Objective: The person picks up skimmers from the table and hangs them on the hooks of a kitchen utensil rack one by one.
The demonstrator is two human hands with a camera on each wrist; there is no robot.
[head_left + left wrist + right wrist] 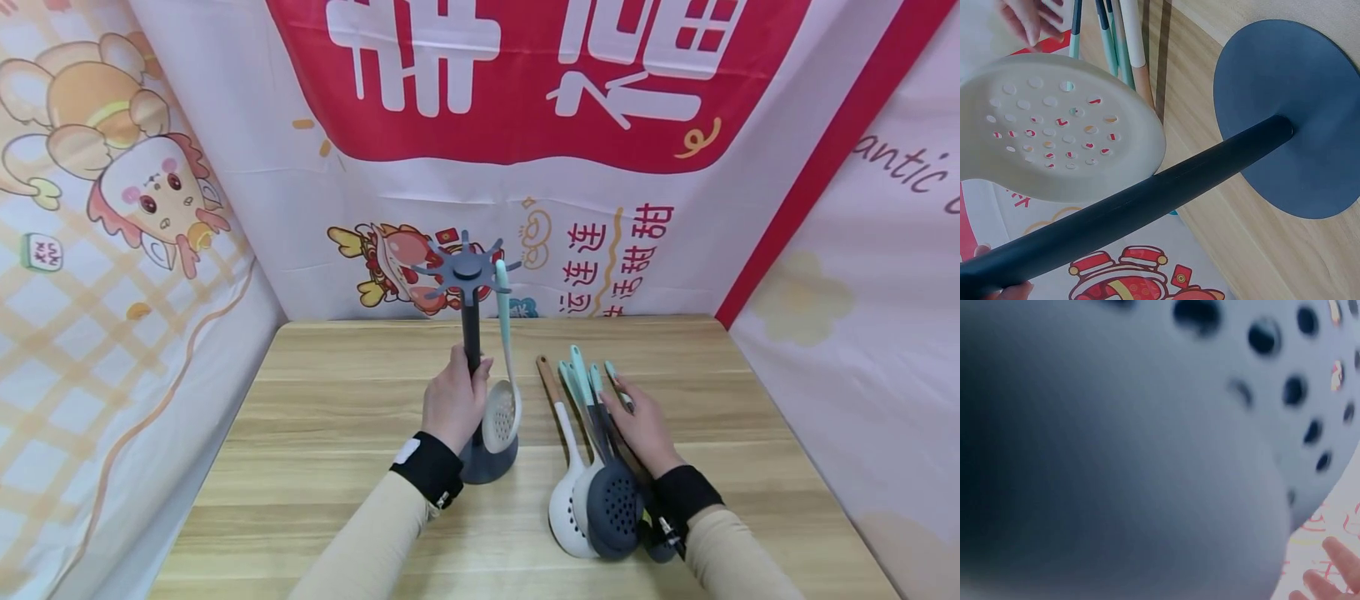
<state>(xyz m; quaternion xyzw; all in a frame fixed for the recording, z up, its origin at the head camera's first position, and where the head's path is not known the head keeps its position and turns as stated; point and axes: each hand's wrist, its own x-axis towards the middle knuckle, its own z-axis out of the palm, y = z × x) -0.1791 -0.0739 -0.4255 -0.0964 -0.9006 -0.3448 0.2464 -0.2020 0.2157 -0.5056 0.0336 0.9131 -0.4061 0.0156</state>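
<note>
My left hand (456,404) grips the dark pole (1147,194) of a utensil stand, which has a hooked, star-shaped top (467,271) and a round base (1272,81). From one hook hangs a cream skimmer (501,418) with a mint handle; its perforated bowl is beside the pole. To the right, a bunch of utensils lies on the table, among them a dark grey skimmer (615,510) and a white skimmer (567,508) with a wooden handle end. Over the mint handles (579,371) is my right hand (641,427), fingers extended; contact with a handle cannot be made out.
The wooden table (337,517) ends at a printed cloth backdrop (300,217). Cloth walls (97,350) also stand at left and right. In the right wrist view, a blurred grey-blue utensil head (1147,456) covers most of the picture.
</note>
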